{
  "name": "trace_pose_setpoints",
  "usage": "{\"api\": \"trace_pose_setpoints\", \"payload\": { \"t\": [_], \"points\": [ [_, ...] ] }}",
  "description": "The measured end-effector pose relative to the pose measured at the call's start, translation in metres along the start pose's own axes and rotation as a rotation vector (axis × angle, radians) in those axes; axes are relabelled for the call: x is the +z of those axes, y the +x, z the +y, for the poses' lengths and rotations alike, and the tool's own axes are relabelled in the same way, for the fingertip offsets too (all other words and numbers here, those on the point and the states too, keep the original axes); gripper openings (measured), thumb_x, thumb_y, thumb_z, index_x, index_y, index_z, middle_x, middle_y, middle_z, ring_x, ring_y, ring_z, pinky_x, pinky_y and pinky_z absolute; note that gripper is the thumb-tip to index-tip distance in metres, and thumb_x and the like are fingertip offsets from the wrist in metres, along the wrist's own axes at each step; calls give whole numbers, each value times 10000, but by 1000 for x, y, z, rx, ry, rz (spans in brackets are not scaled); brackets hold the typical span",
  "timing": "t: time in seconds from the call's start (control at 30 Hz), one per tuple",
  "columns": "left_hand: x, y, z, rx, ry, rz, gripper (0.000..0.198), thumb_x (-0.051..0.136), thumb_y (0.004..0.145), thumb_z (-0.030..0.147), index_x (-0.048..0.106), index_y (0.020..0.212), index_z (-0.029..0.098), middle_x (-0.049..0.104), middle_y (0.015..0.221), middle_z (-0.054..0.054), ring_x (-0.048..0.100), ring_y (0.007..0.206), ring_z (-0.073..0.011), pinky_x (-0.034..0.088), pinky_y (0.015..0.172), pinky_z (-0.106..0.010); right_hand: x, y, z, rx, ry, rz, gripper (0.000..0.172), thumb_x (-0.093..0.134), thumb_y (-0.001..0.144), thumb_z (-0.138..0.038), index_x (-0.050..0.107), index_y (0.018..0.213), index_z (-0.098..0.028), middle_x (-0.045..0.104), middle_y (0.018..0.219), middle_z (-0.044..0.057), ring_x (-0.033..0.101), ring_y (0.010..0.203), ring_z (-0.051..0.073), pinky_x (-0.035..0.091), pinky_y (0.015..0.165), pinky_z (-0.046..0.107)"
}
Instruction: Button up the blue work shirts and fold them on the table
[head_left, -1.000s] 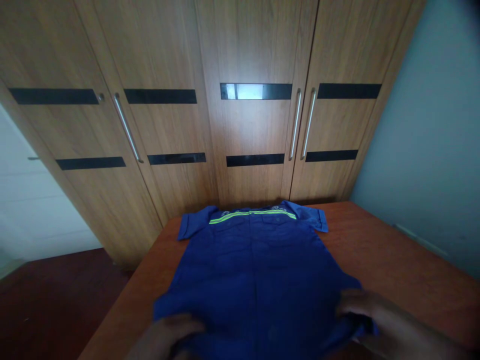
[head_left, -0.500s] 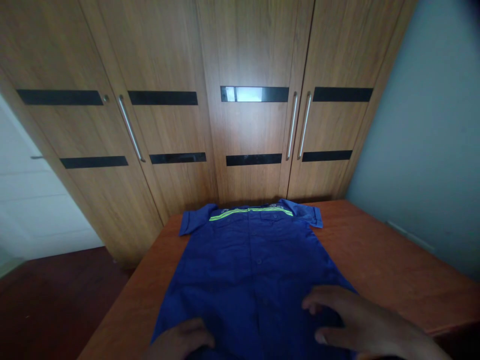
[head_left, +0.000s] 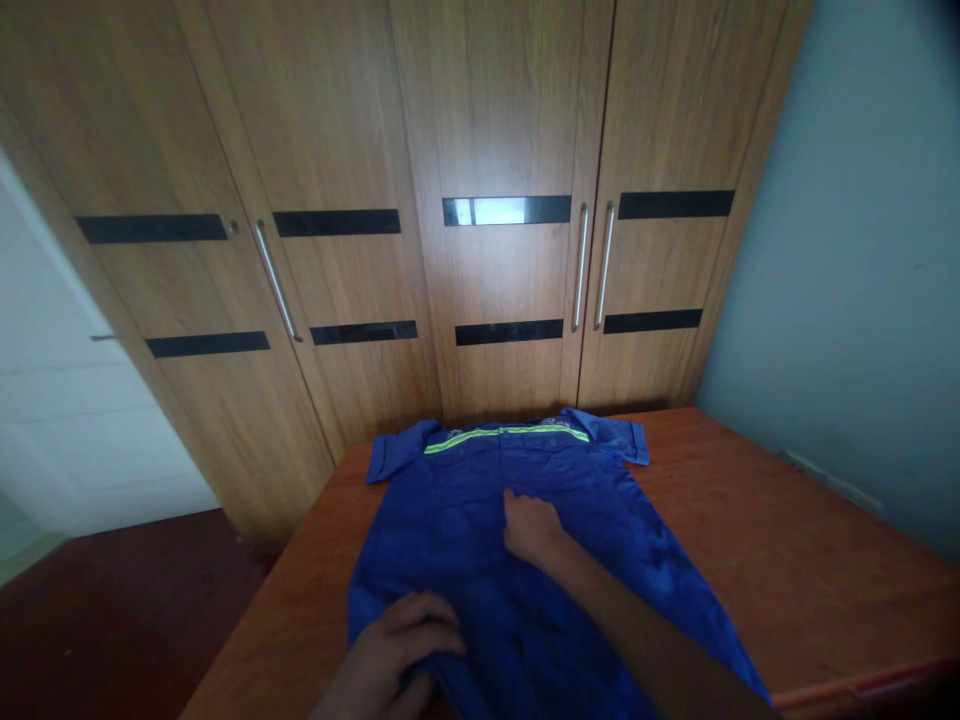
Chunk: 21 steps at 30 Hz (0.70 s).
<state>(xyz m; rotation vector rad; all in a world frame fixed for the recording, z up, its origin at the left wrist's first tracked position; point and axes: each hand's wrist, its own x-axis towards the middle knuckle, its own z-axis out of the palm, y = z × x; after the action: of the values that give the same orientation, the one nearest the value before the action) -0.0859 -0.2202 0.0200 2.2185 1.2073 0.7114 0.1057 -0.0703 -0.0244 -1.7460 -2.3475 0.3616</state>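
Observation:
A blue short-sleeved shirt [head_left: 465,500] with a yellow-green stripe near its far end lies spread flat on a reddish-brown table [head_left: 750,520]. My right hand [head_left: 531,528] rests on the middle of the shirt, fingers curled down against the cloth near the button line. My left hand [head_left: 397,655] lies at the near left part of the shirt, fingers bent over the fabric's edge as if pinching it. Whether either hand truly grips cloth is hard to make out.
A tall wooden wardrobe [head_left: 450,200] with metal handles and dark strips stands right behind the table. A grey-blue wall [head_left: 862,300] runs along the right. Dark red floor [head_left: 112,600] lies to the left of the table.
My right hand moved from the shirt's near right corner forward and left to its middle. My left hand shifted slightly right along the near hem. The camera tilted down a little.

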Motion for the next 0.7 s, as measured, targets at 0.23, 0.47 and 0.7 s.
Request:
{"api": "trace_pose_setpoints", "payload": {
  "t": [0.23, 0.47, 0.7],
  "points": [
    [-17, 0, 14, 34, 66, 20, 358, 458, 747, 41, 681, 922, 260, 605, 956, -32, 586, 897, -173, 465, 778, -267, -45, 41, 48, -106, 354, 245, 463, 526, 719, -116, 609, 1172, -157, 684, 719, 6, 645, 707, 168, 452, 658, 241],
    [-25, 9, 18, 59, 319, 75, 469, 464, 633, -16, 649, 965, 257, 548, 964, -31, 538, 905, -185, 448, 771, -277, -103, 82, 59, -174, 588, 525, 419, 453, 758, -162, 606, 1148, -154, 560, 617, -53, 555, 586, 130, 435, 591, 226],
    [-23, 31, -20, 82, 627, 184, 473, 407, 713, -45, 677, 974, 243, 556, 928, -60, 515, 871, -204, 433, 767, -324, -103, 104, 39, -175, 581, 641, 357, 379, 857, -197, 629, 1108, -149, 690, 966, 50, 634, 865, 157, 470, 834, 278]
  ]
}}
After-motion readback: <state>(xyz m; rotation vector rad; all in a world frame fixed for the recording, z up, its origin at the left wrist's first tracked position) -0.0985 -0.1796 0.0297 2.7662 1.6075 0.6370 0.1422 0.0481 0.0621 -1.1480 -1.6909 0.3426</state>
